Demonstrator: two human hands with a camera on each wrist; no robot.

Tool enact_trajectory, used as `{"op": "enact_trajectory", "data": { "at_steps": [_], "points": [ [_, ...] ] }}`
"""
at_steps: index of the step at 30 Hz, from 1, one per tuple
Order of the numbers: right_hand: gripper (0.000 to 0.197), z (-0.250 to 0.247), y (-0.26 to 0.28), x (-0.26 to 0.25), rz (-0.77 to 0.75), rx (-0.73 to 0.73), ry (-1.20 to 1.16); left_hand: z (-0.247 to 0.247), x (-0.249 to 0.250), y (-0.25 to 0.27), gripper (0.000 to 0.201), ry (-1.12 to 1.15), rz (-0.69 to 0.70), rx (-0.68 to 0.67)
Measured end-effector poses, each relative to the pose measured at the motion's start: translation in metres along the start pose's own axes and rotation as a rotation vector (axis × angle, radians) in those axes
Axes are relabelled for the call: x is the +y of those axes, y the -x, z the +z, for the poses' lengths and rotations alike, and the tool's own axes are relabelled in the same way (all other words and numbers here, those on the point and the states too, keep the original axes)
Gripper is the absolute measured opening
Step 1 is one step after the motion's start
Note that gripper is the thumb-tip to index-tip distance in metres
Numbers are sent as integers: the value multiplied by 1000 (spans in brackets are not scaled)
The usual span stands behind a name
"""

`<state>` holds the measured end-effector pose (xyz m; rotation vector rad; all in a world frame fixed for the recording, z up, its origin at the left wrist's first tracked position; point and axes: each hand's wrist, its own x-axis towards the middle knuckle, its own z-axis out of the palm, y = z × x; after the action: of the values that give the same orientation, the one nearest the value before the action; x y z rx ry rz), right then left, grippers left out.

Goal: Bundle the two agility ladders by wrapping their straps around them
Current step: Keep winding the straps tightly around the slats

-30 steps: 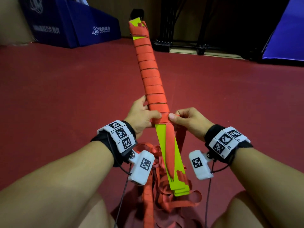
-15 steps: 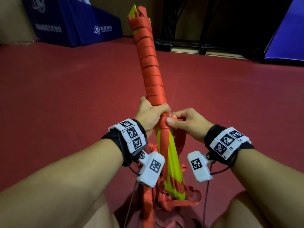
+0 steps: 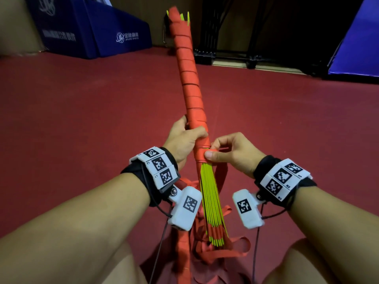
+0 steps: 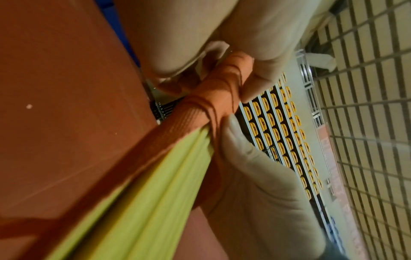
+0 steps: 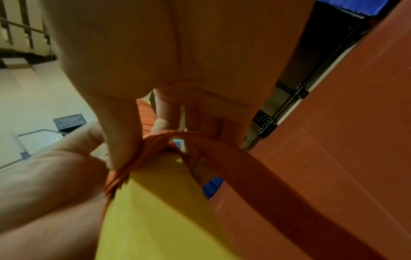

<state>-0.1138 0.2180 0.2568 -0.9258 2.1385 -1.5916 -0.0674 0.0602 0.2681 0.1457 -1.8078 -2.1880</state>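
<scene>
Bundle [image 3: 189,93] is rolling from flat face to edge-on, so another red strap [image 3: 222,177] turn is going on: left hand [image 3: 182,140] gripping it, right hand [image 3: 229,152] pinching strap at the wrap's lower end, yellow rungs [image 3: 211,199] below unwrapped.

Woven, ribbed cloth strap [image 4: 189,114]; smooth matt plastic rungs [image 3: 211,193]; matt, faintly textured floor [image 3: 82,119]
</scene>
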Motion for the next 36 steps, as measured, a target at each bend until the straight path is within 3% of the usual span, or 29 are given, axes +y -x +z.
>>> {"op": "enact_trajectory", "data": {
  "at_steps": [5,7,10,14,17,21,28,32,36],
  "points": [
    [26,1,0,2,22,37,169,-11,-10,-2,86,-255,35,147],
    [28,2,0,1,37,27,156,-14,-9,-1,81,-325,49,166],
    [28,2,-2,3,54,-1,148,-15,-3,0,56,-335,57,165],
    [15,-4,-2,5,27,-142,125,-19,0,-2,39,-303,56,167],
    [6,-9,0,3,25,-225,105,-23,0,-4,42,-272,52,127],
    [17,-15,-1,0,51,-190,287,-26,-6,-7,53,-251,15,89],
    [23,-14,1,-12,99,-179,527,-24,-9,-9,45,-239,-19,73],
    [29,-10,1,-6,115,-203,474,-24,-5,-7,51,-156,-39,39],
    [30,-4,2,-3,129,-198,197,-24,0,-4,69,-37,-70,1]
  ]
}}
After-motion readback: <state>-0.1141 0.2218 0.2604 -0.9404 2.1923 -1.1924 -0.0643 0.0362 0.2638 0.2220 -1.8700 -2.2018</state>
